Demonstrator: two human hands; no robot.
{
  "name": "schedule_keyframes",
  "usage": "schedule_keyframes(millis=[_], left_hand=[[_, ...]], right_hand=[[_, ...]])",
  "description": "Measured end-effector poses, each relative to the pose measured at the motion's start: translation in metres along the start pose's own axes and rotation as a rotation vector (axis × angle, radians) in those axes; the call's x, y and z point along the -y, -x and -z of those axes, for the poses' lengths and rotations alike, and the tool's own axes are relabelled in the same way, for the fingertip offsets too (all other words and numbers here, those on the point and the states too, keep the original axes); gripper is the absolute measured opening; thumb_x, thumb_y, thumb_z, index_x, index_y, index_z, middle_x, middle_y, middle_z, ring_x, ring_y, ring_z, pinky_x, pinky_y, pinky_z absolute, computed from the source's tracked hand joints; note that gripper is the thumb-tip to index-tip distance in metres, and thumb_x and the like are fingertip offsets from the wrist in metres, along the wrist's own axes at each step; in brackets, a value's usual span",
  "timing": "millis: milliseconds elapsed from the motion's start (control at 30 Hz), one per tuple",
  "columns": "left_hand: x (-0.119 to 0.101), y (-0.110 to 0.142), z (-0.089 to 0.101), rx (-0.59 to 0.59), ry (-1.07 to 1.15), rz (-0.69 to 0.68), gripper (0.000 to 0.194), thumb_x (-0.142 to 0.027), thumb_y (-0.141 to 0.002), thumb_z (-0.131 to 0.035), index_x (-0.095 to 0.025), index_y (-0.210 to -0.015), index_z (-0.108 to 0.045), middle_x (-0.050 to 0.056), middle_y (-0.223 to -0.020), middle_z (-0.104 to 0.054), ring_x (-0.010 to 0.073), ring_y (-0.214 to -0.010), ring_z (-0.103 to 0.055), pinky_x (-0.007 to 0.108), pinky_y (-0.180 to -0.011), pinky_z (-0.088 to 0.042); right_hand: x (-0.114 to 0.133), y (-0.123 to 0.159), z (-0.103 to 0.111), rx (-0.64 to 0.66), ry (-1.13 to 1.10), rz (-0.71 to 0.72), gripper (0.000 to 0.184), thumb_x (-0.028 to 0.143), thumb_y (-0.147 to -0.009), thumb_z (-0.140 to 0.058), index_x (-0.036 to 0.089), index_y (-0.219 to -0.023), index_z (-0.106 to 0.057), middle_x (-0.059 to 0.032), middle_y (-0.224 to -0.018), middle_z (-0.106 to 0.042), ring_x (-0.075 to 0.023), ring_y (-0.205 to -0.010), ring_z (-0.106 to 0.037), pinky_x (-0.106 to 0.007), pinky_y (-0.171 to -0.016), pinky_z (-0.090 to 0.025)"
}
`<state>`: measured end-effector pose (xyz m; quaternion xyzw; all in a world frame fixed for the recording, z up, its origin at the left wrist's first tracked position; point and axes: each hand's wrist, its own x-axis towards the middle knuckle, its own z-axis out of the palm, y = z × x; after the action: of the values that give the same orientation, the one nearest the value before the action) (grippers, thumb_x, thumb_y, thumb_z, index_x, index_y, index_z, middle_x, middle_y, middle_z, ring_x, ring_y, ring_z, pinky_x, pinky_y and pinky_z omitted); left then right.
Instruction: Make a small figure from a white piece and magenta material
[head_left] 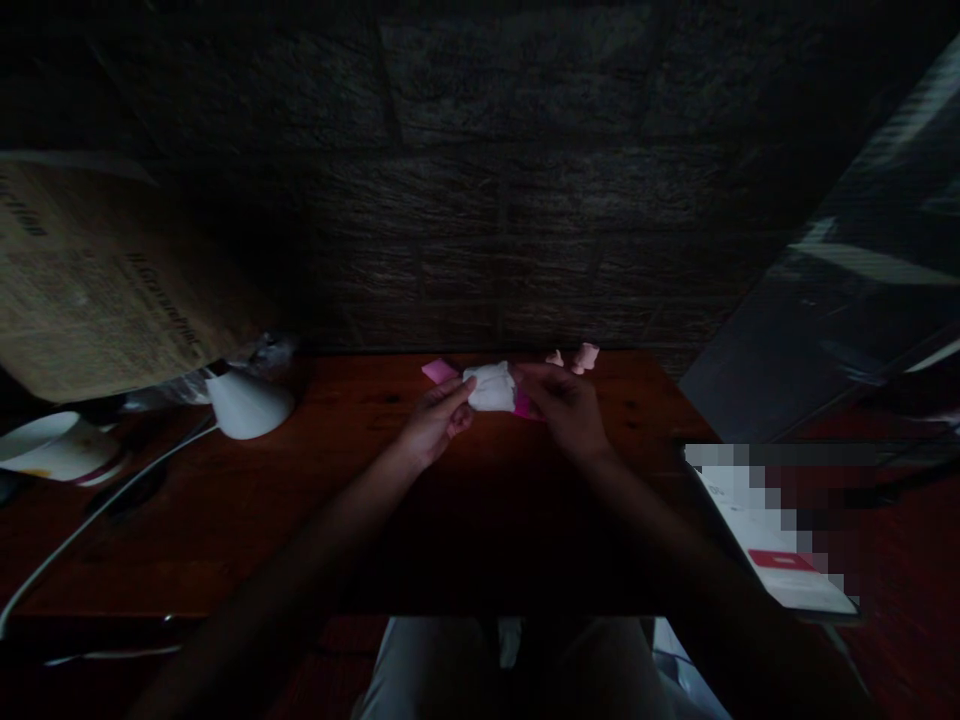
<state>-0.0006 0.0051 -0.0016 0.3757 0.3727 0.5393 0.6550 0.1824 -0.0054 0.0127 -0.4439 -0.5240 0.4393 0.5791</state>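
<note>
My left hand [437, 420] and my right hand [564, 405] meet over the far middle of a dark wooden table [352, 470]. Between them they pinch a small white cloth-like bundle [491, 387], the left fingers closed on its left end and the right fingers closed on its right end. A pink piece [523, 405] shows under the bundle by my right hand. Another pink flat piece [439, 371] lies on the table just behind my left hand.
A white lamp head [247, 402] with its thin arm stands at the left, near a white cup [52, 447] and a cardboard box [105, 280]. Small pale pink objects [577, 357] sit at the table's far edge. A printed sheet [780, 540] lies at the right.
</note>
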Motion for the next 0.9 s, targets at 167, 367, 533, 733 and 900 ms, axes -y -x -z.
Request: schedule_keyframes(millis=[167,367,533,733,900], left_hand=[[-0.002,0.000,-0.002,-0.057,0.023,0.046,0.046,-0.034,-0.057,-0.098,-0.015,-0.085,-0.067,-0.008,-0.060,-0.061,0.0016,-0.044,-0.052,0.013,-0.045,-0.041],[-0.002,0.003,-0.003,-0.040,-0.043,0.043,0.043,-0.027,-0.059,-0.096,-0.014,-0.090,-0.069,-0.003,-0.071,-0.070,0.0022,-0.047,-0.058,0.013,-0.045,-0.042],[0.001,0.003,-0.005,-0.047,-0.097,-0.033,0.044,-0.035,-0.058,-0.096,-0.015,-0.087,-0.069,-0.005,-0.067,-0.068,0.0027,-0.046,-0.057,0.014,-0.043,-0.038],[0.004,0.008,-0.009,-0.011,-0.277,-0.199,0.045,-0.047,-0.063,-0.090,-0.017,-0.087,-0.068,-0.004,-0.062,-0.068,0.0067,-0.043,-0.058,0.018,-0.042,-0.038],[0.006,0.009,-0.010,-0.017,-0.354,-0.277,0.043,-0.049,-0.070,-0.085,-0.017,-0.094,-0.069,-0.002,-0.064,-0.070,0.0100,-0.044,-0.061,0.021,-0.044,-0.042]], right_hand=[[-0.002,0.004,-0.002,-0.050,0.070,0.123,0.035,0.053,-0.075,-0.080,0.021,-0.089,-0.081,-0.0021,-0.067,-0.071,-0.0130,-0.051,-0.056,-0.028,-0.050,-0.047],[-0.005,0.007,0.000,-0.084,0.221,0.182,0.027,0.045,-0.083,-0.074,0.022,-0.094,-0.084,-0.0039,-0.068,-0.074,-0.0146,-0.046,-0.058,-0.031,-0.050,-0.049],[-0.006,0.009,-0.003,-0.099,0.253,0.168,0.031,0.043,-0.081,-0.075,0.021,-0.101,-0.084,-0.0050,-0.069,-0.076,-0.0160,-0.048,-0.062,-0.031,-0.051,-0.051],[-0.010,0.004,-0.002,-0.100,0.179,0.075,0.034,0.041,-0.078,-0.074,0.017,-0.101,-0.084,-0.0021,-0.064,-0.073,-0.0111,-0.041,-0.054,-0.026,-0.043,-0.044],[-0.011,0.001,-0.003,-0.049,0.066,0.001,0.041,0.047,-0.071,-0.081,0.015,-0.098,-0.082,-0.0023,-0.065,-0.072,-0.0110,-0.045,-0.054,-0.025,-0.043,-0.045]])
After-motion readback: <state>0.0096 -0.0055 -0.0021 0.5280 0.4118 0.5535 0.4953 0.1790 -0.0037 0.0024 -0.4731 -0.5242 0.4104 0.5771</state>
